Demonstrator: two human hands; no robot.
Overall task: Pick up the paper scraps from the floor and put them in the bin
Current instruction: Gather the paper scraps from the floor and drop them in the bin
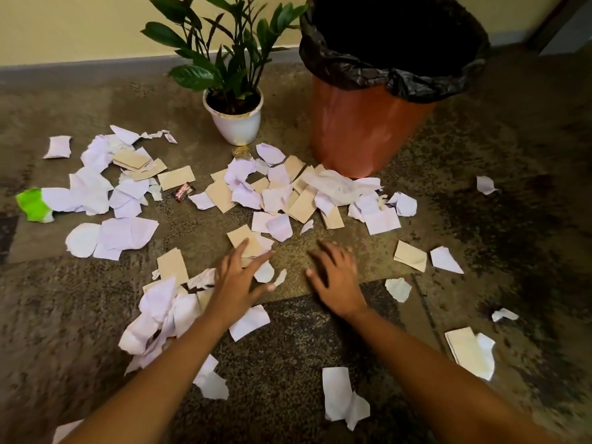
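The left hand (pixel 240 278) is open, with the fingers spread wide, and it holds nothing. Its fingertips lie over the near edge of a brown card scrap (pixel 237 235), and a small white scrap (pixel 264 272) shows just beside the thumb. The right hand (pixel 336 277) is also open and holds nothing; its fingers are relaxed and a little bent over bare carpet (pixel 294 251). Whether either palm touches the floor I cannot tell.

Between the two hands there is a strip of free carpet, and it continues forward until the main heap. To the left of the left forearm lies a loose pile of crumpled white paper (pixel 160 310), and a flat white piece (pixel 250 322) lies just beside the wrist.

The paper scraps (pixel 275 197) cover the floor in a wide band ahead of the hands: torn white sheets with ragged edges, and brown rectangular pieces with straight edges. On the right side they are few and well apart. A soft white tissue (pixel 339 185) lies on the heap, and a small dark candy wrapper (pixel 184 191) lies on the carpet. A green piece (pixel 33 205) lies at the far left.

The bin (pixel 362 123) stands behind the heap. It is smooth orange-brown plastic with a wrinkled black bag (pixel 416 81) folded over the rim, and its mouth is open. Scraps touch its base. To its left stands a white pot (pixel 237 125) with a glossy green plant (pixel 224 59), near the pale wall (pixel 80 24).
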